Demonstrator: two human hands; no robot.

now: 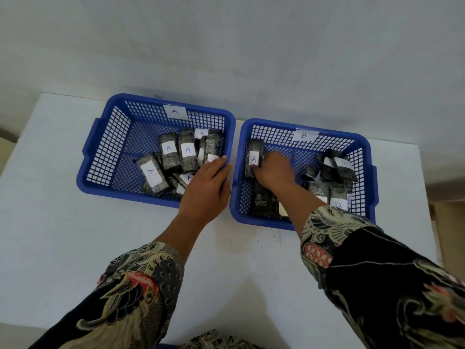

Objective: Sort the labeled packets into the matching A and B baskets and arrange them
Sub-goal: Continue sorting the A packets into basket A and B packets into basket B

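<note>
Two blue mesh baskets stand side by side on a white table. The left basket bears an A tag and holds several dark packets with white A labels. The right basket bears a B tag and holds several dark packets, one showing a B label. My right hand grips a dark packet labeled A upright at the left side of the B basket. My left hand rests with straight fingers on the right rim of the A basket, touching packets there.
The white table reaches the wall at the back, with bare surface left of and in front of the baskets. Another dark packet lies in the B basket under my right wrist. A brown surface lies past the table's right edge.
</note>
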